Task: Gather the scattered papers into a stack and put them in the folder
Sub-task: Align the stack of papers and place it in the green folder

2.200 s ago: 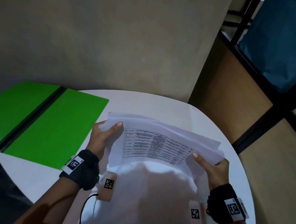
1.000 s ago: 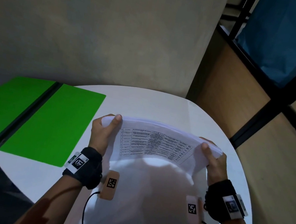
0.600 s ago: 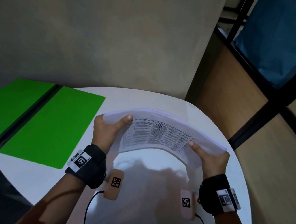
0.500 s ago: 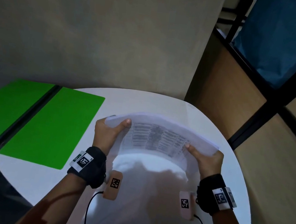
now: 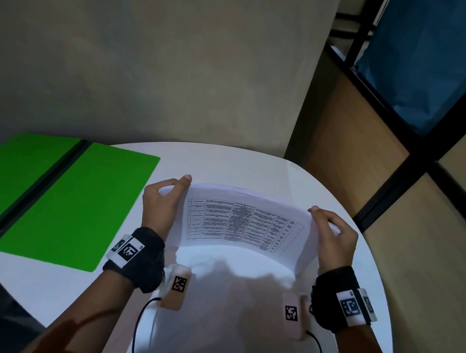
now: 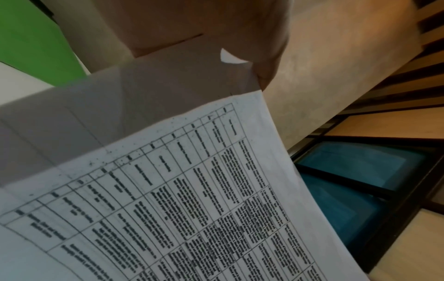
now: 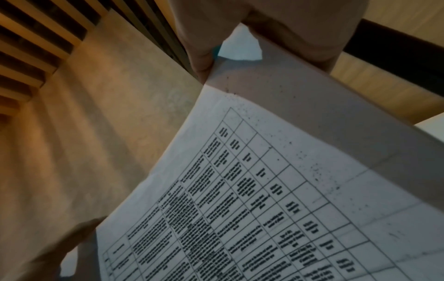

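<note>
A stack of white papers with a printed table on its top sheet stands nearly upright on the round white table. My left hand grips its left edge, thumb near the top corner. My right hand grips the right edge. The left wrist view has the papers close up with my thumb at their top corner; the right wrist view shows the papers from the other side. An open green folder lies flat to the left, partly over the table's edge.
A grey wall rises just behind the table. A wooden partition with black frames and a blue panel stands to the right. Cables run from my wrist devices over my white shirt.
The loosely fanned, flatter sheets have been drawn together and tipped upright into a squared stack. Both hands have shifted up the side edges toward the top corners.
</note>
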A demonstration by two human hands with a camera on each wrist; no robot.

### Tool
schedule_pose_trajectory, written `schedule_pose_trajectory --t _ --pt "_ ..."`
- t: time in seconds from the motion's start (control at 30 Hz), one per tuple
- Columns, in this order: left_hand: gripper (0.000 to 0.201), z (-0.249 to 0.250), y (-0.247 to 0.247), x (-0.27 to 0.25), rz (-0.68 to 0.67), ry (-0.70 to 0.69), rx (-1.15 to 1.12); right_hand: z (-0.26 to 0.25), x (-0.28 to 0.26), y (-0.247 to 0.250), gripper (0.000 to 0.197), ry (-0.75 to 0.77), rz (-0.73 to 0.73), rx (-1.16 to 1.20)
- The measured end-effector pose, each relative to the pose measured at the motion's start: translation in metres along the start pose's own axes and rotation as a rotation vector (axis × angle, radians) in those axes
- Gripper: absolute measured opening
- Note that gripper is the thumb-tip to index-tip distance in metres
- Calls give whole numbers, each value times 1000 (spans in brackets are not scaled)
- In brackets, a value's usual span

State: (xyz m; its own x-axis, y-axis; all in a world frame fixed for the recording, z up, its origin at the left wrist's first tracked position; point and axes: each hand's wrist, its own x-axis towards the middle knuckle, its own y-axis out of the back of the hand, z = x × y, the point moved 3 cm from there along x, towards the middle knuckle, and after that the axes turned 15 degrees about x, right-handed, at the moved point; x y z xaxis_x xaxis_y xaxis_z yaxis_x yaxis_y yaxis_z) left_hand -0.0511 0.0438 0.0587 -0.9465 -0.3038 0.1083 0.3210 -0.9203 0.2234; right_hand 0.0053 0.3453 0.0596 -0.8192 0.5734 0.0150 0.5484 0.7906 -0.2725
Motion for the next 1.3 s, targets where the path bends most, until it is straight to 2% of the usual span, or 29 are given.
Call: schedule_pose_trajectory --t 0.1,0.2,0.3,0.4,0.5,0.6,0.63,0.67,0.73,0.8,0.87,0.9,0.93,1.0,1.03,1.07,1.1,1.17,1.2,1.3 --pt "42 -2 0 0 -31 -44 5 -3 1 1 12 47 -5 -76" --pt "26 -8 1 1 -78 -57 70 -13 6 2 14 209 -83 -292" --pt "15 -10 2 1 -147 -66 78 -30 9 -1 31 381 -259 -708" --pt "11 9 1 -4 -191 -145 96 -53 3 -16 45 459 -449 -1155" --pt "9 49 -4 -14 -216 -335 183 -66 2 -36 45 457 -619 -1269" --pt "11 95 -8 -28 -194 -629 334 -66 1 -51 38 408 -799 -1156" --pt "13 108 -9 -33 -173 -711 382 -67 -2 -55 33 403 -809 -1094" --pt "16 119 -8 -37 -146 -761 404 -67 -4 -57 30 413 -786 -1025" --pt "21 131 -1 -36 -44 -775 405 -66 -4 -55 23 427 -663 -912" --pt "59 124 10 -24 87 -674 460 -64 -3 -47 17 368 -519 -727" --pt "96 101 20 -6 111 -482 425 -65 -5 -37 17 253 -380 -393" --pt "105 85 20 2 50 -345 358 -66 -6 -33 22 220 -322 -254" --pt "110 68 17 7 -69 -204 248 -68 -10 -32 27 215 -293 -154" --pt "113 44 2 3 -392 34 -64 -67 -16 -34 33 204 -288 -30" --pt "116 35 -6 -2 -498 102 -156 -61 -15 -36 31 178 -300 27" --pt "112 31 -13 -7 -570 102 -173 -56 -16 -39 30 161 -316 65" --pt "93 31 -19 -13 -592 54 -125 -49 -13 -39 31 151 -319 75" --pt "33 39 -25 -18 -500 -52 -38 -35 -9 -38 38 140 -331 61" --pt "17 44 -27 -18 -449 -79 -41 -32 -8 -37 35 149 -327 50" --pt "9 53 -27 -16 -308 -173 -32 -23 -4 -34 12 176 -312 49"
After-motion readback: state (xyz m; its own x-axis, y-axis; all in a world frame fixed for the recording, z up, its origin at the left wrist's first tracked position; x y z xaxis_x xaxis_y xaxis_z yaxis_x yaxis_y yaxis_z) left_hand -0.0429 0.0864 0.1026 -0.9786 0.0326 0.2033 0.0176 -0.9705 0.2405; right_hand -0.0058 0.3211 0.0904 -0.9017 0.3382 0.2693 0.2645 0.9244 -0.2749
